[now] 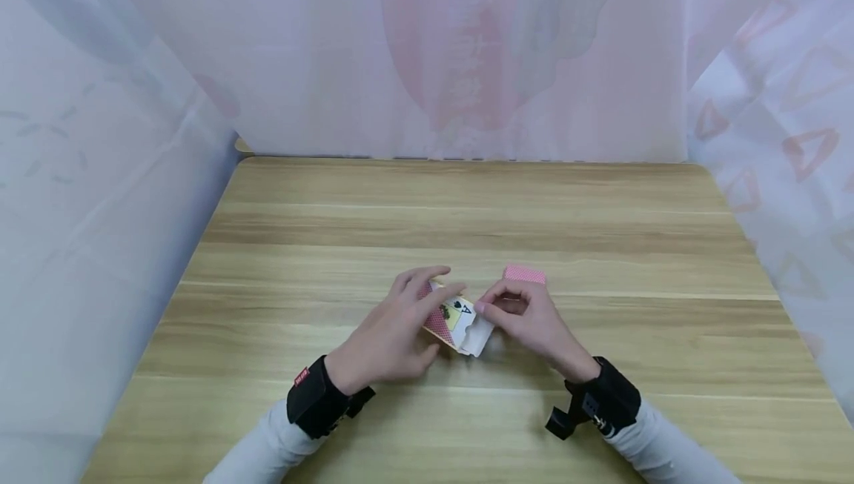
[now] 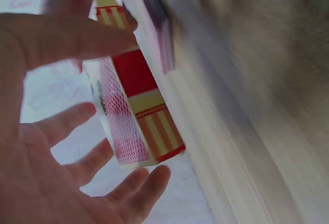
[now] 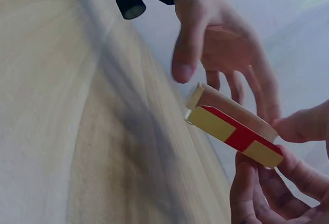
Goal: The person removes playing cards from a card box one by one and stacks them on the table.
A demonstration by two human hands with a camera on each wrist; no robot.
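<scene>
A red and yellow playing-card box with an ace of spades on its face is held just above the wooden table, its white flap open toward the right. My left hand grips the box, thumb on top and fingers underneath. My right hand pinches the box's open end between thumb and fingers. In the left wrist view the box shows its netted red side. A small stack of pink-backed cards lies on the table just beyond my right hand, also seen as the stack.
Pale patterned curtains close in the table on the left, back and right. Bare wood stretches around both hands. Black wrist straps sit on both white sleeves.
</scene>
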